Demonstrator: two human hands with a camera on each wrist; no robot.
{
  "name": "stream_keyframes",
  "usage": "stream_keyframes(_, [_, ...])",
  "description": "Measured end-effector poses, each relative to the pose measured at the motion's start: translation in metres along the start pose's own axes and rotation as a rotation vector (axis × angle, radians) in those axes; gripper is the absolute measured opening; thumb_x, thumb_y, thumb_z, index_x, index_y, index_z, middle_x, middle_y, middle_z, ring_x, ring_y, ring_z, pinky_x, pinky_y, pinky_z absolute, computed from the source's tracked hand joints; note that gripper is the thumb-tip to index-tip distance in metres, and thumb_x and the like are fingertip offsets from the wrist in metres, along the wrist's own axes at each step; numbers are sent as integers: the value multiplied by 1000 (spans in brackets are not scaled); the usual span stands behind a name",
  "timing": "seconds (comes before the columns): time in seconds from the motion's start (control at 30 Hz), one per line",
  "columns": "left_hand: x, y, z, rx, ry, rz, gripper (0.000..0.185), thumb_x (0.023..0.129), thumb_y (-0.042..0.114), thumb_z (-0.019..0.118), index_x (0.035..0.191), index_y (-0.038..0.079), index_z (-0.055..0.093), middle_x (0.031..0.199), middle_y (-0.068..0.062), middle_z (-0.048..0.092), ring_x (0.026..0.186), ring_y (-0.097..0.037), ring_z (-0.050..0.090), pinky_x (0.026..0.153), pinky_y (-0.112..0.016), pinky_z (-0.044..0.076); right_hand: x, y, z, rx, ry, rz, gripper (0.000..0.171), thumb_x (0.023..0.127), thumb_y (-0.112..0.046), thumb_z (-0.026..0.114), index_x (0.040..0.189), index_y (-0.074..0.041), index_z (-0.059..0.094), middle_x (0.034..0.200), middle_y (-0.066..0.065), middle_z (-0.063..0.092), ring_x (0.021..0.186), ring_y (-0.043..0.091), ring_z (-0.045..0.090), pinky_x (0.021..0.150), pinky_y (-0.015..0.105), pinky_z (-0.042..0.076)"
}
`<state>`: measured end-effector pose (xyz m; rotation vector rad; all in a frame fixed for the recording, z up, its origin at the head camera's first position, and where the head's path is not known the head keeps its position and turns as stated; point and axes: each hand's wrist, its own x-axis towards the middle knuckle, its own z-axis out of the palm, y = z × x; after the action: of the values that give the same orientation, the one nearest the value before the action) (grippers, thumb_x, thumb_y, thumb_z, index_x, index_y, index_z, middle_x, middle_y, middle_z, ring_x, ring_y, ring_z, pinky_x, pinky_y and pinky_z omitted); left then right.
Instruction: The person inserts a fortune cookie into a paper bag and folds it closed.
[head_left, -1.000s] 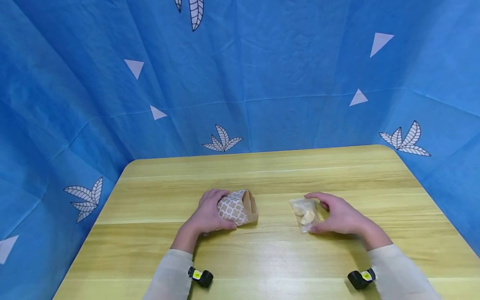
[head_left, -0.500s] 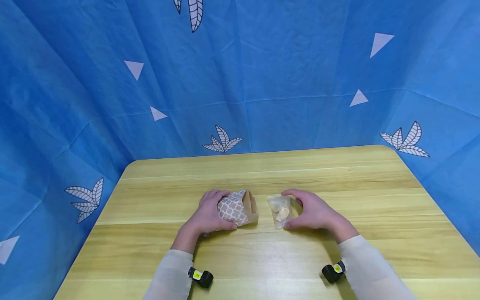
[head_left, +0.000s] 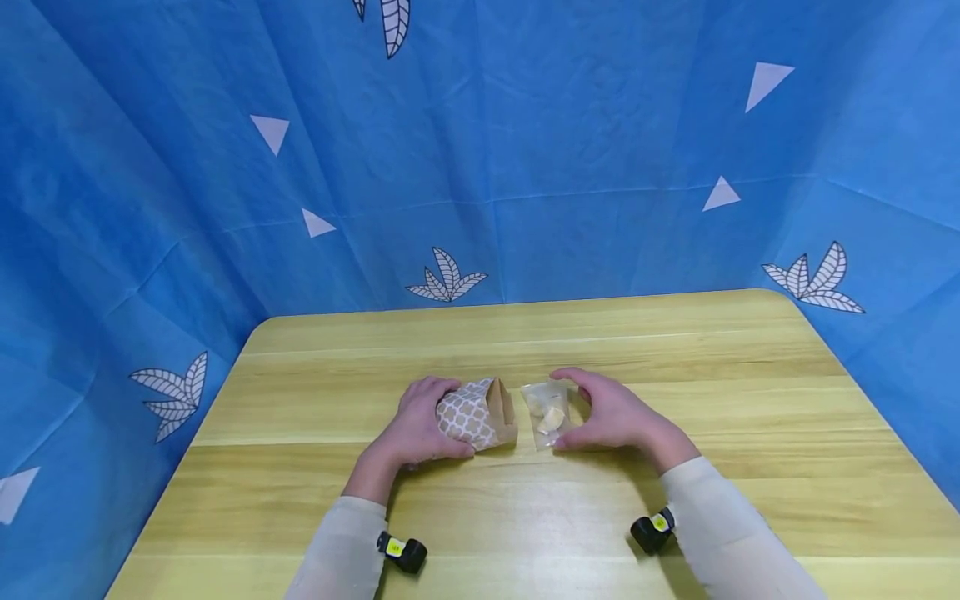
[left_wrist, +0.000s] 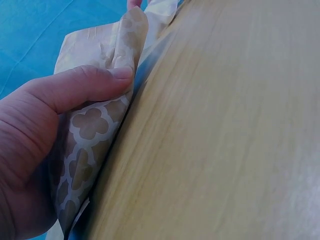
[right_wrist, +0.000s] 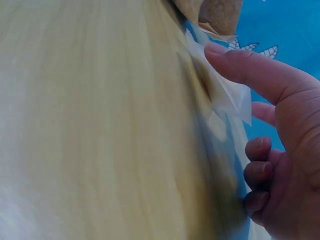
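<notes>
A brown paper bag point(head_left: 468, 414) with a white lattice print lies on the table, its mouth facing right and standing open. My left hand point(head_left: 420, 423) grips it from the left, thumb along the near side and fingers over the far side. Just right of the mouth is a small clear plastic packet point(head_left: 549, 414) with pale, chunky pieces inside. Between thumb and index finger, my right hand point(head_left: 611, 412) holds the packet by its edges. In the right wrist view the packet point(right_wrist: 232, 95) tilts close over the wood, near the bag's opening point(right_wrist: 220, 15), with the other fingers curled.
The wooden table point(head_left: 525, 517) has rounded far corners. A blue curtain point(head_left: 480, 150) with white leaves and triangles hangs behind it and at both sides. Black wrist cameras sit on both cuffs.
My right hand has carried the packet leftward across the table, from well right of the bag to close by its mouth. The left hand and the bag have stayed in place.
</notes>
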<state>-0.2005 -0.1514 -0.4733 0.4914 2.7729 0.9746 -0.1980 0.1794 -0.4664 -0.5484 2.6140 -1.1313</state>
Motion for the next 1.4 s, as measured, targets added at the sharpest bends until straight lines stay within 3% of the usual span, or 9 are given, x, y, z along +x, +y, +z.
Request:
stream_keyframes(0.33, [1, 3, 0, 10, -2, 12, 104, 56, 43, 95, 145, 13, 50, 136, -2, 48, 131, -28, 35, 108, -49, 30, -3, 4, -7, 92, -57, 8, 112, 57, -26, 98, 152, -15, 39, 153, 17, 37, 134, 43, 41, 106, 50, 38])
stream_keyframes(0.8, [0, 0, 0, 2, 7, 7, 103, 55, 41, 95, 144, 14, 50, 137, -2, 48, 131, -28, 35, 108, -49, 31, -2, 5, -3, 4, -27, 13, 98, 63, -34, 95, 145, -13, 45, 143, 17, 48, 127, 40, 49, 100, 52, 43])
stream_keyframes(1.13, [-1, 1, 1, 3, 3, -2, 103, 56, 41, 95, 144, 15, 50, 139, -3, 47, 133, -28, 34, 108, -50, 30, -6, 6, -1, 67, 4, 74, 80, 64, -34, 94, 132, -24, 54, 139, 14, 52, 130, 35, 48, 101, 51, 42])
stream_keyframes(1.2, [-1, 1, 1, 4, 2, -6, 103, 56, 41, 95, 145, 15, 50, 139, -3, 47, 133, -28, 34, 109, -50, 30, -6, 7, -1, 62, 19, 71, 78, 64, -36, 93, 131, -25, 55, 134, 12, 55, 126, 32, 51, 98, 50, 44])
stream_keyframes(1.3, [-1, 1, 1, 6, 2, -8, 103, 56, 41, 95, 145, 15, 50, 139, -2, 48, 133, -28, 34, 109, -50, 30, -6, 7, -1, 55, 39, 56, 75, 65, -36, 93, 129, -26, 55, 111, 9, 57, 104, 25, 54, 85, 44, 45])
stream_keyframes(1.4, [-1, 1, 1, 4, 5, -5, 103, 56, 41, 95, 144, 15, 50, 138, -2, 48, 133, -28, 34, 109, -50, 30, -4, 8, -1, 71, 55, 28, 71, 67, -34, 92, 127, -25, 56, 89, 7, 45, 82, 22, 44, 71, 40, 38])
